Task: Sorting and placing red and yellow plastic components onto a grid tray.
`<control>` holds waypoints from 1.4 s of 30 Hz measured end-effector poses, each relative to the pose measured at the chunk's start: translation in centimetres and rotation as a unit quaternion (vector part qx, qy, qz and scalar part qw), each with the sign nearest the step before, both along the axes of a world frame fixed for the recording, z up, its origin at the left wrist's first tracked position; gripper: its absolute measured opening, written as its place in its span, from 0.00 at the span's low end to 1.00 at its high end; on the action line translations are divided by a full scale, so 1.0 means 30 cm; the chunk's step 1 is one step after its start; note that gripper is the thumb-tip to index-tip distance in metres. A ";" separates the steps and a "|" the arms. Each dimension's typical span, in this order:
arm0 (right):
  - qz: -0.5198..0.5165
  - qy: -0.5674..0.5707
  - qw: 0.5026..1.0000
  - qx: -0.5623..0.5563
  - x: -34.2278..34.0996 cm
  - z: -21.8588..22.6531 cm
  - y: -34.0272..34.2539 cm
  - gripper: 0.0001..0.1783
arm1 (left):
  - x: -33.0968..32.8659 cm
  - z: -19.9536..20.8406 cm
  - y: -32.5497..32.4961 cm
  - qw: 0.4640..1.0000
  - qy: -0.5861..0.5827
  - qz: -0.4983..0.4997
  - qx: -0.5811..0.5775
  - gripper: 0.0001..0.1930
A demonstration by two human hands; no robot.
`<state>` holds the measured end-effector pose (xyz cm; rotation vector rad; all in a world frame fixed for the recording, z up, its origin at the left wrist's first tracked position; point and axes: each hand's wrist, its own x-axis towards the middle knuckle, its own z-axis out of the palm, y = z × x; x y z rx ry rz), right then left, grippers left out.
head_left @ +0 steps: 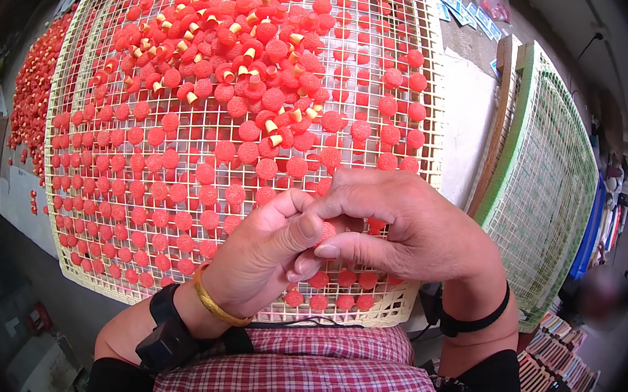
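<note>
Over the near part of a cream wire-mesh tray [437,132], my two hands meet fingertip to fingertip. A red mushroom-shaped piece [328,233] with a rough round cap shows between them. My right hand [410,225] pinches it between thumb and bent fingers. My left hand [267,241] is closed against its other side; the fingers hide its lower part. Rows of similar red caps [158,190] sit in the mesh openings around my hands. Farther off on the tray lies a loose heap of these pieces [222,49], several with pale yellow stems showing.
Left of the tray, another mass of red pieces [34,90] covers a pale surface. A green-edged mesh tray [519,133] stands at the right, next to a wooden-edged one [498,101]. Blue and white cards [467,15] lie at the far right.
</note>
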<state>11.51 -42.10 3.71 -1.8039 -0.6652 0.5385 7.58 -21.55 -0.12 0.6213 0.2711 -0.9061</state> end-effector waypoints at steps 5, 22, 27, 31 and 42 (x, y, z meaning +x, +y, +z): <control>0.007 0.005 1.000 -0.012 -0.003 -0.018 0.003 0.11 | -0.001 -0.017 0.010 1.000 0.017 0.004 -0.019 0.22; -0.078 -0.108 0.990 -0.046 -0.024 -0.023 0.040 0.15 | 0.009 -0.001 0.004 0.998 0.030 0.059 -0.018 0.13; -0.109 -0.057 0.992 -0.024 -0.006 -0.009 0.028 0.13 | 0.013 -0.005 0.006 0.997 0.044 0.054 -0.035 0.13; -0.199 -0.142 0.968 -0.063 0.041 -0.012 -0.016 0.12 | 0.011 -0.021 0.018 0.998 0.033 0.045 -0.030 0.08; -0.292 -0.265 0.892 -0.223 0.114 -0.076 -0.115 0.13 | 0.017 -0.027 0.016 0.998 0.042 0.041 -0.033 0.06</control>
